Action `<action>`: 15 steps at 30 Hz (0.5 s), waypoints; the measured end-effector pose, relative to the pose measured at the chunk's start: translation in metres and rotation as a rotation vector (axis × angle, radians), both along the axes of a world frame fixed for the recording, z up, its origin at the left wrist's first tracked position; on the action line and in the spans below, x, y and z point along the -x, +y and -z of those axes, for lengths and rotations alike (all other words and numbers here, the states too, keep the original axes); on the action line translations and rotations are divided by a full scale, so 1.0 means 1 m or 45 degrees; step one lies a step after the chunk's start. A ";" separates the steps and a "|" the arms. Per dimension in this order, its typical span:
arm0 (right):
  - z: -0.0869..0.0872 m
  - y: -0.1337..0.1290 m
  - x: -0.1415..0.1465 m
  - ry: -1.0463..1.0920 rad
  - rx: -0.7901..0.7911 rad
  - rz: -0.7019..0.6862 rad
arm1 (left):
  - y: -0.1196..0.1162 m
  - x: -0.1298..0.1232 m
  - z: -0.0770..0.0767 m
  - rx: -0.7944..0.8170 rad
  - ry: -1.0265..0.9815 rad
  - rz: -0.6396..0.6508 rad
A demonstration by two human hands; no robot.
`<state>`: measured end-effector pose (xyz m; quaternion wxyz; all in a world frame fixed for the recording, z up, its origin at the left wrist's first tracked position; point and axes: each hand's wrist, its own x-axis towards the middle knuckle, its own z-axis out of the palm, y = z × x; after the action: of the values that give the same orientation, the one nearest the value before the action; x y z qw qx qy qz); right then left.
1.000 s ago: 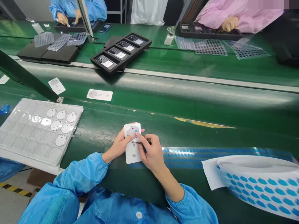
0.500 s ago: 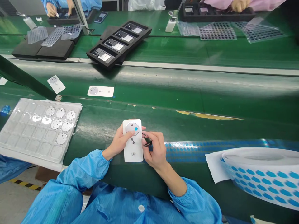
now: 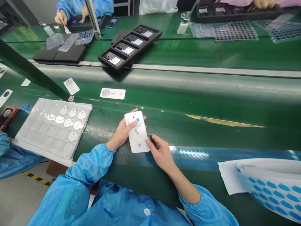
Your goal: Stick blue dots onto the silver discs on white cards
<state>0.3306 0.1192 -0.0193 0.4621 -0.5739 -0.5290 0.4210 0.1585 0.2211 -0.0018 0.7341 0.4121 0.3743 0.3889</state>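
A white phone back cover [image 3: 138, 142] with a round camera plate is tilted slightly in front of me. My left hand [image 3: 122, 131] grips it from the left, thumb on the camera plate beside a small blue sticker [image 3: 138, 120], fingers behind. At the lower right edge of the cover, the thumb of my right hand [image 3: 160, 152] touches it. That hand is closed around slim black tweezers [image 3: 152, 141], mostly hidden by the fingers. Under and beyond my right hand lies a clear strip with blue stickers [image 3: 195, 157].
A clear tray [image 3: 56, 125] with several round camera plates is on the left. On the right curls a roll of blue stickers [image 3: 270, 188]. White covers [image 3: 113, 93] lie ahead on the green belt. Beyond are a black phone tray [image 3: 130, 47] and co-workers' hands [image 3: 61, 18].
The cover has tilted and risen a little. My right hand has shifted down its right side, from beside the camera plate to the lower edge. The view has swung left.
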 end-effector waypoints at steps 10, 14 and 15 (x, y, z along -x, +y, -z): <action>-0.038 0.125 -0.195 -0.271 0.144 0.860 | 0.196 0.072 -0.013 -0.348 2.100 -0.351; -0.050 0.128 -0.222 -0.522 0.216 0.960 | 0.224 0.071 -0.013 -0.223 2.065 -0.266; -0.050 0.124 -0.220 -0.570 0.197 0.960 | 0.227 0.069 -0.014 -0.221 2.048 -0.238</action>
<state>0.5508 0.2432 0.0305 0.4130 -0.8367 -0.3367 0.1268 0.0897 0.4477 0.0118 0.1705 0.5878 0.7885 0.0613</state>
